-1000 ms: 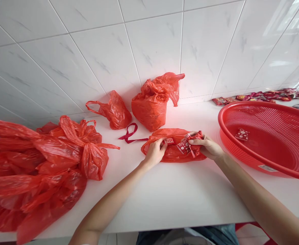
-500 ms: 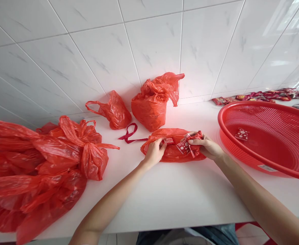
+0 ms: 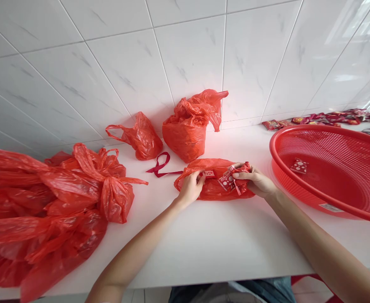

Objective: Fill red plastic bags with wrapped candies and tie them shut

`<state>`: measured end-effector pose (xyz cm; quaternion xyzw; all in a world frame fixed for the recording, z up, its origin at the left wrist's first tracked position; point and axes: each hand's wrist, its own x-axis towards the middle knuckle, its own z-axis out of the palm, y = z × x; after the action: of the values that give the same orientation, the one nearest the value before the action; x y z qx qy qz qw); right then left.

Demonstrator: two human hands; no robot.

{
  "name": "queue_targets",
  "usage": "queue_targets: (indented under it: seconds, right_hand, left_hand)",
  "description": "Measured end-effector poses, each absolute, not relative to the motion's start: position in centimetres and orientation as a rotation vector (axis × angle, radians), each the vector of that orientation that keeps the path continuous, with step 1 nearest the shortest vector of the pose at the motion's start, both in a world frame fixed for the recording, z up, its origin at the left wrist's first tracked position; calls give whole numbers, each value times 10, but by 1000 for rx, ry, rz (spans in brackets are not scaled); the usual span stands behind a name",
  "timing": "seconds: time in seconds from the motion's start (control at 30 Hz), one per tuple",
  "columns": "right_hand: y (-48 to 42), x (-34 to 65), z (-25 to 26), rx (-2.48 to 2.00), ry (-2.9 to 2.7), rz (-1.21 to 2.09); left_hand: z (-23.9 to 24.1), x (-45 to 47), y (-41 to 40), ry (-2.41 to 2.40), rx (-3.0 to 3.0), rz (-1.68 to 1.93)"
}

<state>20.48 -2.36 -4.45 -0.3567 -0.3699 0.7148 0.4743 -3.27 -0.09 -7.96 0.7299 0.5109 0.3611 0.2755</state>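
Apparently, the step in hand is handling small packets over an open bag, though whether they are going in or coming out cannot be told. The red plastic bag [image 3: 213, 194] lies with its mouth spread wide on the white worktop [image 3: 223, 240], directly in front of the person. The right hand [image 3: 260, 183] is closed around a bunch of shiny red packets [image 3: 226, 182], the white-dotted one pointing inward over the bag's opening. The left hand [image 3: 189, 188] is at the opposite side of the mouth, fingers curled at the end of a pale-labelled packet [image 3: 208, 174]; whether they pinch that packet or only the film cannot be made out. Off to the right stands a red mesh basket [image 3: 339, 181] with a dotted packet [image 3: 299, 166] inside, and a dark red ribbon [image 3: 170, 173] runs up to the bag's left edge. As a judgement, the next move calls for the left fingers to hold the thin film back and the right ones to loosen gradually, so that the bunch separates without snagging the soft rim.
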Motion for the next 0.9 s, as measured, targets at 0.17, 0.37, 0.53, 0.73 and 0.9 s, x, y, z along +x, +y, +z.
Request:
queue_targets:
  seconds: [0.17, 0.37, 0.53, 0.73, 0.9]
  right_hand:
    - [-23, 205, -45, -865, -916, 1746]
    - [-23, 206, -46, -856, -929, 1749]
    - [-23, 205, -45, -874, -901, 1757]
    - [-23, 205, -45, -890, -903, 1751]
    - [-23, 205, -45, -876, -903, 1748]
  left_hand:
    - [-80, -33, -1, 1374, 1953, 976]
    - [-80, -34, 0, 1373, 1949, 974]
    - [-80, -33, 0, 1371, 1952, 979]
    - [-77, -32, -1, 1384, 1959, 958]
    - [-75, -32, -2, 1403, 1963, 927]
